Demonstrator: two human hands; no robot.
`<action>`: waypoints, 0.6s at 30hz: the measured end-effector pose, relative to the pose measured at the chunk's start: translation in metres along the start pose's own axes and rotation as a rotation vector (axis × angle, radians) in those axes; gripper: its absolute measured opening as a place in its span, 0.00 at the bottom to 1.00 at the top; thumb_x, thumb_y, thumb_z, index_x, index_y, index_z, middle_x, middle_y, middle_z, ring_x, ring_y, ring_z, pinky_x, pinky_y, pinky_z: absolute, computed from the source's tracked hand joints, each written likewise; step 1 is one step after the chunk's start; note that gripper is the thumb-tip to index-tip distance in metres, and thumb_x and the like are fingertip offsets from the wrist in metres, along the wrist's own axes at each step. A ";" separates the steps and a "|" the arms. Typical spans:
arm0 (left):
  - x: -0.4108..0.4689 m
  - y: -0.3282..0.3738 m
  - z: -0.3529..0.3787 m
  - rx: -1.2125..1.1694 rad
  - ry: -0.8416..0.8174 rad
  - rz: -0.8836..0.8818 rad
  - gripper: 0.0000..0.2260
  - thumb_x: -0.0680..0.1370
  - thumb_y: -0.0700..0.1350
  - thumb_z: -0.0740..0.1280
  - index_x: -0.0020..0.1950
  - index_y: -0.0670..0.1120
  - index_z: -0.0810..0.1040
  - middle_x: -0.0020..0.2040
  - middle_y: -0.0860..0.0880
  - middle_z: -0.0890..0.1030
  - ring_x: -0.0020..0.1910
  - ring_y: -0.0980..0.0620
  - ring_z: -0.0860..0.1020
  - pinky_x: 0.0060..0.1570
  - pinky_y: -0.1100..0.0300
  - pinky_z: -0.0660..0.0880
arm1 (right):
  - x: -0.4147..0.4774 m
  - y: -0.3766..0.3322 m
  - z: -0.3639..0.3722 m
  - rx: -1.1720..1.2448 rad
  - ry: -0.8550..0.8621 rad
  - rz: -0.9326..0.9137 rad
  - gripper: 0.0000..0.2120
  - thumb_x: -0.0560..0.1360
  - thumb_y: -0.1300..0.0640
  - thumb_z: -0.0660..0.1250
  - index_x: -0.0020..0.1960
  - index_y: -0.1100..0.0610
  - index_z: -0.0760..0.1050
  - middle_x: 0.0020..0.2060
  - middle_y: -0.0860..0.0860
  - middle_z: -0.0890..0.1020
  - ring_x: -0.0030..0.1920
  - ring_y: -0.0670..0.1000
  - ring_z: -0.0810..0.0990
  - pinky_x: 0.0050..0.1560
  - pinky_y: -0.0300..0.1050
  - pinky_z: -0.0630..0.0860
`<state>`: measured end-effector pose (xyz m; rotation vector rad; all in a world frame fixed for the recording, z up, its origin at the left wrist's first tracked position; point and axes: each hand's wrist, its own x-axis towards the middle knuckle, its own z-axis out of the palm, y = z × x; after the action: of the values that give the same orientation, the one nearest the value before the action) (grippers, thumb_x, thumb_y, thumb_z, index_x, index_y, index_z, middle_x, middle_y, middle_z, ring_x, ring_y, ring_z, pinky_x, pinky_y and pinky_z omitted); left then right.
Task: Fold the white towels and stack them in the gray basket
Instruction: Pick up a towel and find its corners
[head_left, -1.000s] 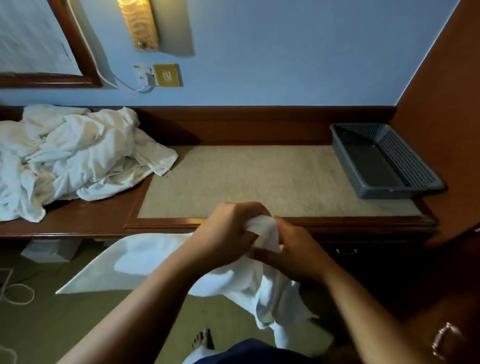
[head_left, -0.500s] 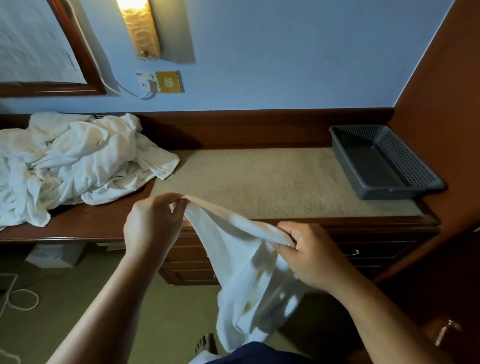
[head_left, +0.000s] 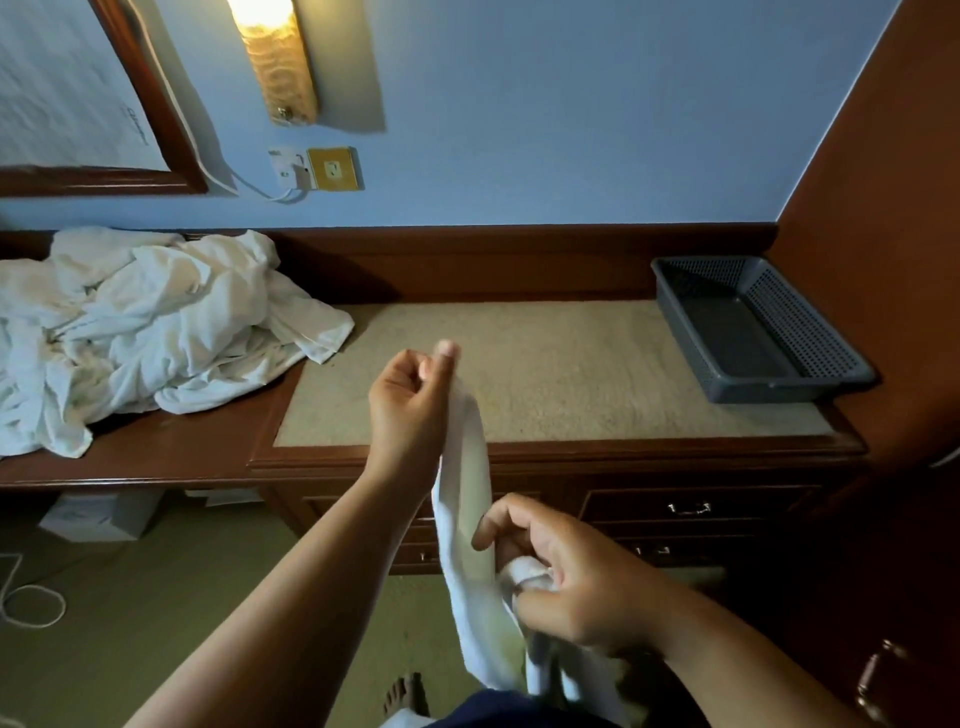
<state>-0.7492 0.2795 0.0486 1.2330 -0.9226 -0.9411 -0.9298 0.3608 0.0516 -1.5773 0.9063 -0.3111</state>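
Nearest the camera, the right hand (head_left: 566, 577) sits low in front of the drawers, fingers curled round a bunched part of a white towel (head_left: 465, 499). The towel runs upward from that grip as a narrow, slack strip to the left hand (head_left: 410, 405), which pinches its top end between thumb and fingertips above the front edge of the desk (head_left: 571, 374). The towel's lower end hangs below the right hand toward the floor. Beyond the hands, the desk's beige inlaid top lies between two items. A rumpled pile of white towels (head_left: 156, 332) is heaped at the left end, one corner lying over the inlay. The gray basket (head_left: 800, 322) stands at the far right end, against the wooden side panel, well apart from the pile.
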 end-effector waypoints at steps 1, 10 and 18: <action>-0.001 -0.003 0.003 -0.010 -0.064 0.020 0.12 0.81 0.43 0.68 0.41 0.45 0.69 0.33 0.49 0.69 0.33 0.52 0.68 0.37 0.58 0.70 | -0.005 -0.002 -0.004 0.030 0.011 -0.021 0.19 0.71 0.64 0.59 0.55 0.45 0.73 0.38 0.57 0.70 0.36 0.59 0.65 0.38 0.58 0.65; -0.023 -0.014 0.015 -0.409 -0.559 -0.204 0.09 0.79 0.37 0.66 0.55 0.46 0.70 0.47 0.41 0.73 0.42 0.46 0.72 0.36 0.59 0.74 | -0.026 -0.024 -0.049 -0.199 0.520 -0.402 0.06 0.76 0.62 0.74 0.49 0.52 0.82 0.44 0.45 0.86 0.48 0.48 0.85 0.51 0.45 0.81; -0.042 0.000 0.015 -0.417 -0.551 -0.224 0.15 0.76 0.37 0.68 0.61 0.40 0.73 0.53 0.36 0.78 0.50 0.41 0.78 0.48 0.54 0.79 | 0.002 -0.016 -0.060 -0.259 0.838 -0.532 0.05 0.70 0.57 0.79 0.44 0.54 0.85 0.38 0.45 0.84 0.40 0.48 0.84 0.39 0.42 0.80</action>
<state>-0.7780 0.3137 0.0474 0.7346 -0.9523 -1.6115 -0.9617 0.3160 0.0797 -1.9441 1.1611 -1.3487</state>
